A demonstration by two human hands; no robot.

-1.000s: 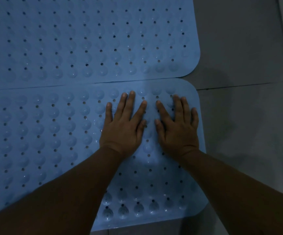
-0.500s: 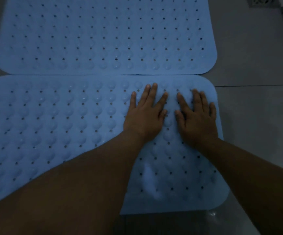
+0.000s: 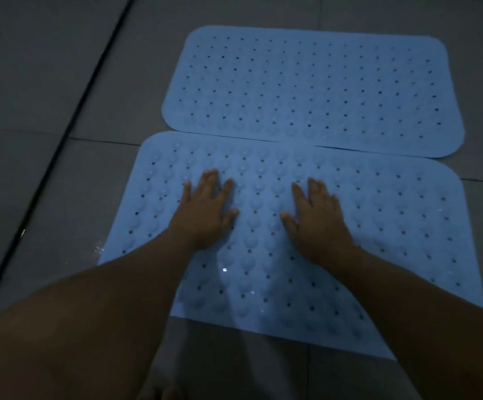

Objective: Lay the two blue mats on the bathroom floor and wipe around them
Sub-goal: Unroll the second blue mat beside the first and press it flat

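Both of your hands lie flat, palms down, on the near blue mat (image 3: 379, 241). Your left hand (image 3: 205, 212) sits at about 9 o'clock of the mat's middle and your right hand (image 3: 318, 223) just past centre toward 3 o'clock, the two apart with a strip of mat between the thumbs. Each grip is fully spread, fingers extended and slightly fanned, closed around nothing; they only press on the bumpy, perforated surface.

The far blue mat (image 3: 315, 90) lies flat at 12 o'clock of the near one, shifted a little toward 3 o'clock. Their long edges meet along a thin seam; whether they overlap is hard to tell. Both rest on the grey tiled floor (image 3: 46, 82), where a dark groove runs diagonally at 9 o'clock. A few wet glints show by the near mat's 8 o'clock corner.
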